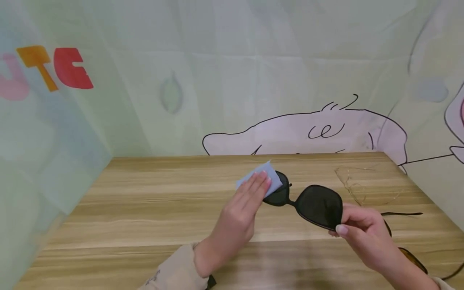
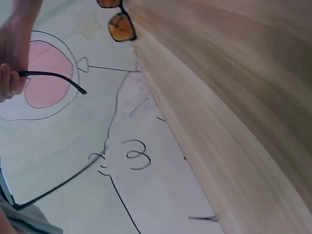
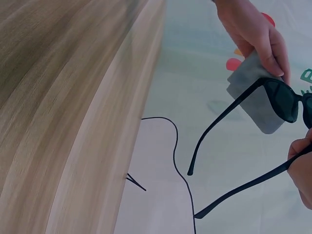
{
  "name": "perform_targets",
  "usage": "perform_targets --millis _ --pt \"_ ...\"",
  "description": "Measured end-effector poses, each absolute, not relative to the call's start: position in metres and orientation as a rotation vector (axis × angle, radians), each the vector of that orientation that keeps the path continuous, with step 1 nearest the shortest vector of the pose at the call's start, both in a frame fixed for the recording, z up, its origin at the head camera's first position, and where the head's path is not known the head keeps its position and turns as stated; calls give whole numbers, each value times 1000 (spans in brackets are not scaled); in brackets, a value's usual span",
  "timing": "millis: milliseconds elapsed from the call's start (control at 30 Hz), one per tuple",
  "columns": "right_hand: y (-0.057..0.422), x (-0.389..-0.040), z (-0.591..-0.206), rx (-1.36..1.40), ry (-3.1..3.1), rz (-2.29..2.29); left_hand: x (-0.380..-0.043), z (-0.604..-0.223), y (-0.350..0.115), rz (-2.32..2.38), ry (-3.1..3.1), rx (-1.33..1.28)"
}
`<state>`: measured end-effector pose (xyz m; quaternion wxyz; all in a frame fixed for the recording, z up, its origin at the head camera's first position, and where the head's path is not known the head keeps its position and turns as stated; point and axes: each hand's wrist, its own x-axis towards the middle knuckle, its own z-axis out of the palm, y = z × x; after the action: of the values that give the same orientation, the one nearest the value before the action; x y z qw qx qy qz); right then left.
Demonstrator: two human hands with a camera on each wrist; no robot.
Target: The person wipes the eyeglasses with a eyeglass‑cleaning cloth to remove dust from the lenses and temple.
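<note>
A pair of black sunglasses (image 1: 319, 205) is held up over the table, its dark lenses facing the head camera. My right hand (image 1: 373, 233) grips it at the right-hand corner, thumb on the near face of the frame. With my left hand (image 1: 235, 213) I pinch a blue-grey cleaning cloth (image 1: 261, 177) against the other lens, fingers laid over the cloth. In the right wrist view the cloth (image 3: 263, 112) shows behind that lens (image 3: 282, 100), and both temple arms stick out unfolded. The left wrist view catches one temple arm (image 2: 56, 75) beside the right hand (image 2: 12, 80).
Thin-framed clear glasses (image 1: 348, 181) lie at the back right of the wooden table (image 1: 145, 209). Closer in, partly behind the right hand, are a black-framed pair (image 1: 402, 213) and amber-lensed glasses (image 1: 413, 259). A printed cloth backdrop (image 1: 217, 80) stands behind the table.
</note>
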<state>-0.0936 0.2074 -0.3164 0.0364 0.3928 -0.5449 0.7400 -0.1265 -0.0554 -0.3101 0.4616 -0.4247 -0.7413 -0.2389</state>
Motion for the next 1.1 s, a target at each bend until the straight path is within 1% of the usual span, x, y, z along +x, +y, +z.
perform_targets --millis 167,333,633,800,1100 --pt "208 -91 -316 1201 -1754 2208 -125 -306 -48 -778 -1806 -1054" --pt "207 -89 -314 1183 -1757 2157 -124 -304 -43 -793 -1792 -1052" --pt "203 -89 -312 1076 -1815 2141 -120 -307 -37 -596 -1812 -1082" --pt "201 -91 -310 1017 -1852 2137 -117 -308 -27 -572 -1785 -1122" --pt "200 -94 -312 1141 -1742 2186 -108 -308 -6 -388 -1688 -1178"
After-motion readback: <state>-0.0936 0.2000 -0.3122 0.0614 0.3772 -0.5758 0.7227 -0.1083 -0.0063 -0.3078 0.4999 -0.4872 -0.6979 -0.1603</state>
